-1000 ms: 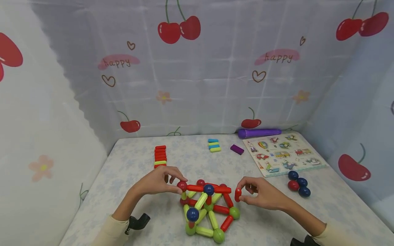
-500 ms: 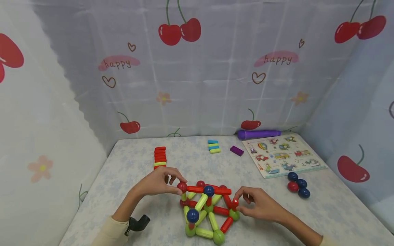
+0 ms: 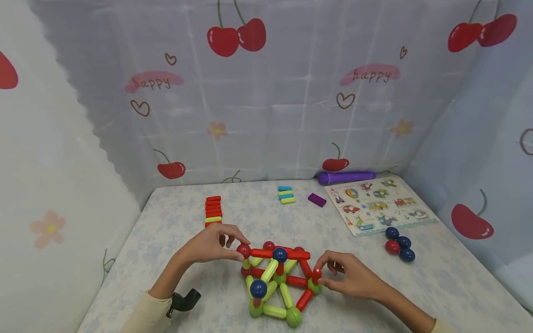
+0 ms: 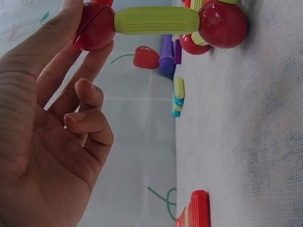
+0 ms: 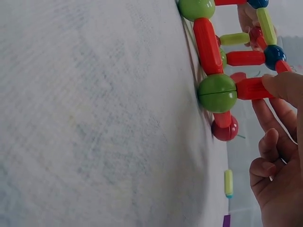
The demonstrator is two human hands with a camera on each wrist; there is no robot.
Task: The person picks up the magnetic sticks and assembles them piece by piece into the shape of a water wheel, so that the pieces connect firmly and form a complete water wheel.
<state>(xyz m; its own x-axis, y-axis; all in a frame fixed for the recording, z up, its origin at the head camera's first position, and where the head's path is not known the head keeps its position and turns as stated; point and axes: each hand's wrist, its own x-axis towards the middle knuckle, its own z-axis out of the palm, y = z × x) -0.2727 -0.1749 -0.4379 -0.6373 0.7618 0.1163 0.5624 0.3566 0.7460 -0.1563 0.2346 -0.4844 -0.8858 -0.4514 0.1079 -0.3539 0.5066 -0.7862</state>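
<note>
A framework of magnetic sticks and balls stands on the table, with red and lime sticks joined by green, red and blue balls. At its upper left corner, my left hand (image 3: 208, 245) pinches a red ball (image 3: 243, 250) between thumb and fingers. The left wrist view shows a lime stick (image 4: 157, 20) between that ball and a lower red ball (image 4: 223, 23). On the right, my right hand (image 3: 350, 275) pinches a red magnetic stick (image 5: 251, 88). Its lower end meets a green ball (image 5: 217, 93) at the frame's right corner; the stick stands upright, its top end uncovered.
Red sticks and a lime one (image 3: 213, 210) lie in a row at the back left. Further back are blue and lime sticks (image 3: 286, 195) and a purple block (image 3: 317, 200). A picture board (image 3: 379, 203), a purple microphone-shaped object (image 3: 346, 177) and loose balls (image 3: 404, 242) are to the right.
My right hand has moved down and slightly left, bringing the red stick from beside the framework onto the green ball. My left hand keeps its pinch on the red ball.
</note>
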